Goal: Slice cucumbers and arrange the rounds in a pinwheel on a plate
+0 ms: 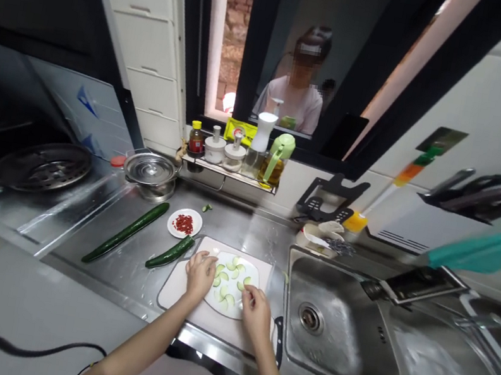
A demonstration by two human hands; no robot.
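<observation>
A white plate [236,312] lies on a pale cutting board [262,260], carrying thin green-edged cucumber slices [225,299] fanned out in several small clusters. My right hand [255,313] is closed in a pinch at the plate's right side, its fingertips on a cucumber slice [241,284]. At the left rim, my left hand [200,276] has its fingers curled together; what they hold, if anything, is hidden. A cut piece of cucumber [167,255] rests left of the board, with a long whole cucumber [127,232] farther left. A black-handled knife [278,342] lies by the board's right edge.
Behind the cut cucumber stands a small dish [198,222] of red chopped pieces. The sink [338,349] is on the right, a stove burner [45,166] far left. A rack [237,176] of condiment bottles hangs below the window. A lidded metal pot [151,171] stands behind.
</observation>
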